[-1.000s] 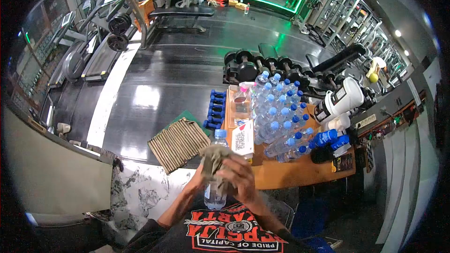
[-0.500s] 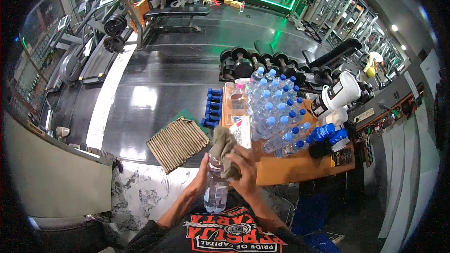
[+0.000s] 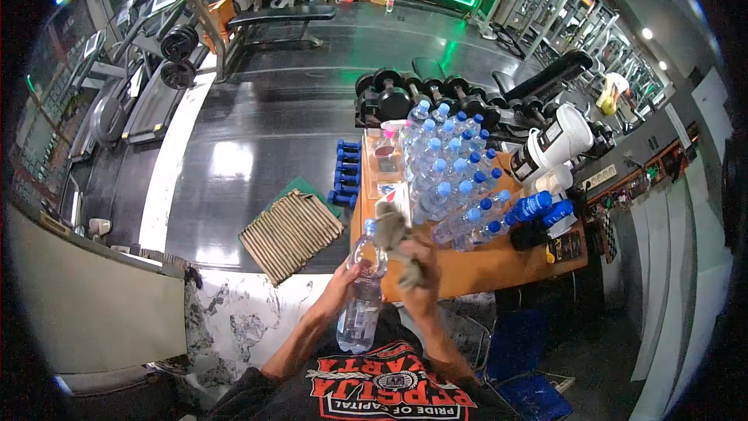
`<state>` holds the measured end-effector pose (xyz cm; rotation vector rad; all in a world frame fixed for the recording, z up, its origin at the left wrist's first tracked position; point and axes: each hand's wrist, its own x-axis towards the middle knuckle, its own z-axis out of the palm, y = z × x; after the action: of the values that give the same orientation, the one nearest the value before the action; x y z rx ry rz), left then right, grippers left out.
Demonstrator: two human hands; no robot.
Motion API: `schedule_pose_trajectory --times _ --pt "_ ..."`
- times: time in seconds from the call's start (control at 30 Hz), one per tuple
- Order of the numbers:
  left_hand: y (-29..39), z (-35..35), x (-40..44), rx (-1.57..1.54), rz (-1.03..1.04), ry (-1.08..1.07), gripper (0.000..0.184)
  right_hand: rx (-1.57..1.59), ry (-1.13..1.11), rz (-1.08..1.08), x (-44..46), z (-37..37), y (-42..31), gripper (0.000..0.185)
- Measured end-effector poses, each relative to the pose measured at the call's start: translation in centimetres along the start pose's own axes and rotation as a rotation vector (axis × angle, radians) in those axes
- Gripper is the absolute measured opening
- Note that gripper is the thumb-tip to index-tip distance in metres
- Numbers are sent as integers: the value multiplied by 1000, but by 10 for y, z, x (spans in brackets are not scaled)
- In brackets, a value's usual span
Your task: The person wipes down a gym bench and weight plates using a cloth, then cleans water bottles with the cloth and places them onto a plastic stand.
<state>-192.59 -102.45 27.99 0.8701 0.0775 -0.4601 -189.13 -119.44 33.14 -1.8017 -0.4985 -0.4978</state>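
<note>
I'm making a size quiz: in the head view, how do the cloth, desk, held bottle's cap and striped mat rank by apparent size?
1. Desk, partly covered
2. Striped mat
3. Cloth, partly hidden by fingers
4. Cap

A clear plastic water bottle (image 3: 360,308) stood nearly upright in the grip of the left hand (image 3: 341,282), its top leaning slightly to the right of its base. A light-blue cap closed its narrow neck, and the shoulders below widened smoothly into a transparent body. Pale printing, too small to read, showed on its lower half; how full it was could not be told. A crumpled khaki-grey cloth (image 3: 383,226) was bunched in the right hand (image 3: 422,261), blurred, with one wad rising just beside the cap and a loose end hanging below. Whether cloth and bottle touched could not be told.
</note>
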Motion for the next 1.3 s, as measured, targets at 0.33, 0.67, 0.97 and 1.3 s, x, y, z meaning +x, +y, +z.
schedule_pose_trajectory --times 0.33,0.67,0.97,1.3 --pt "19 25 -10 -15 -83 249 65 54 -359 -122 -39 -17 -4 30" --pt "-14 34 -24 -119 -54 316 60 -209 -252 -106 -12 -13 -33 41" --pt "-9 46 -53 -108 -181 346 80 34 -341 -58 -45 -43 -23 34" --pt "-31 19 -46 -87 -166 257 73 -57 -489 -99 -51 -33 -52 41"
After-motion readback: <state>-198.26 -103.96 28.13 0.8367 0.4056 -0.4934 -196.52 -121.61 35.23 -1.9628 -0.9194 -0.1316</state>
